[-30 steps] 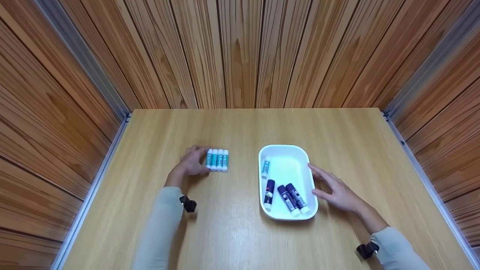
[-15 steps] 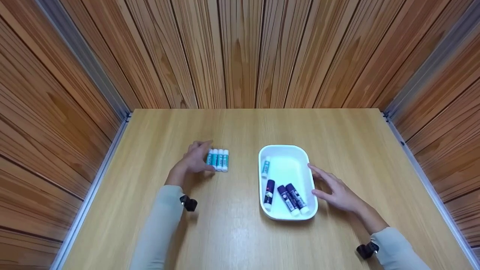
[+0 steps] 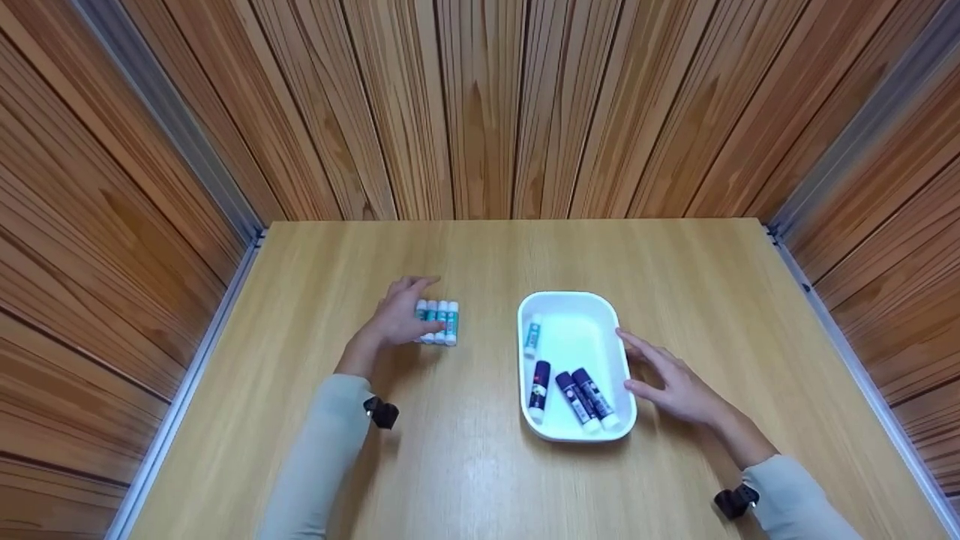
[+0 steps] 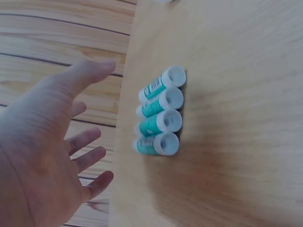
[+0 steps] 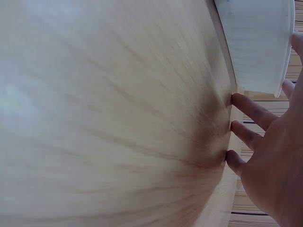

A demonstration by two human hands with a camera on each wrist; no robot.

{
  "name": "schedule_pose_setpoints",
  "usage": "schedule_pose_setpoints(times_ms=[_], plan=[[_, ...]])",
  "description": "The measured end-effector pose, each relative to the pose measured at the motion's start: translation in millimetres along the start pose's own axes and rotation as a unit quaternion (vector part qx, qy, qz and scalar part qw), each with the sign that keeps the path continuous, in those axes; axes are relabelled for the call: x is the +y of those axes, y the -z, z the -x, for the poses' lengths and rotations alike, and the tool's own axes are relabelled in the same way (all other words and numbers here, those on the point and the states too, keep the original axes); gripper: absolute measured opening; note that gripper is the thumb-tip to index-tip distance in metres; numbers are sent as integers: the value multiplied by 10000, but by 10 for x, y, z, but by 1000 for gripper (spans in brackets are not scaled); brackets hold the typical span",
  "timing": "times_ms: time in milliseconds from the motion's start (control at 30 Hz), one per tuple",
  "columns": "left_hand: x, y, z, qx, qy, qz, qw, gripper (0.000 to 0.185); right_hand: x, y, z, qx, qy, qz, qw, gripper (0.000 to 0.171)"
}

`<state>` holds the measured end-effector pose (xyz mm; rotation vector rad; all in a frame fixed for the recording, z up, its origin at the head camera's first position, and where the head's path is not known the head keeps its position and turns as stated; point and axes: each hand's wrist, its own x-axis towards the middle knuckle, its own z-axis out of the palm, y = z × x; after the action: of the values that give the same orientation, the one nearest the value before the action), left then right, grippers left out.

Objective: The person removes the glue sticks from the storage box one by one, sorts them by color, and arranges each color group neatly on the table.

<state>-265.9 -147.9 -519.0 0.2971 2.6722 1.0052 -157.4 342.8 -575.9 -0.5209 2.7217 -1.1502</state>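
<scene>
Several teal-and-white glue sticks (image 3: 441,322) lie side by side in a row on the wooden table (image 3: 480,480). My left hand (image 3: 401,316) hovers over the row's left end with its fingers spread; in the left wrist view the hand (image 4: 52,142) is open and holds nothing beside the glue sticks (image 4: 160,118). A white tray (image 3: 622,375) holds one teal stick (image 3: 532,335) and three dark purple sticks (image 3: 576,390). My right hand (image 3: 667,379) lies flat on the table, fingers straight, against the tray's right rim. The right wrist view shows fingertips (image 5: 246,106) on the table below the tray (image 5: 258,47).
Wood-panelled walls close in the table on the left, back and right. Metal strips (image 3: 202,352) run along the table's side edges. A black wrist camera (image 3: 381,412) sits on each sleeve.
My left hand has shifted slightly right, from beside the teal sticks to partly over their left end. The right hand and the tray have stayed put.
</scene>
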Motion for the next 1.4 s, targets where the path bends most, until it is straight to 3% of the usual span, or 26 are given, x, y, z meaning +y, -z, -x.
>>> schedule_pose_setpoints(times_ms=[400, 833, 1133, 1400], plan=[[339, -173, 71, 218, -421, -33, 9989, 75, -11, 6, 2, -17, -30, 74, 10000, 82], [684, -427, 63, -134, -683, -395, 9968, 75, -5, -1, -1, -12, 8, 38, 10000, 81], [895, -574, 49, -337, -899, -215, 9951, 74, -12, 3, 2, 30, -16, 85, 10000, 82], [1087, -710, 42, -495, -830, -182, 9952, 74, -8, -6, 9, 11, -81, 86, 9999, 82]])
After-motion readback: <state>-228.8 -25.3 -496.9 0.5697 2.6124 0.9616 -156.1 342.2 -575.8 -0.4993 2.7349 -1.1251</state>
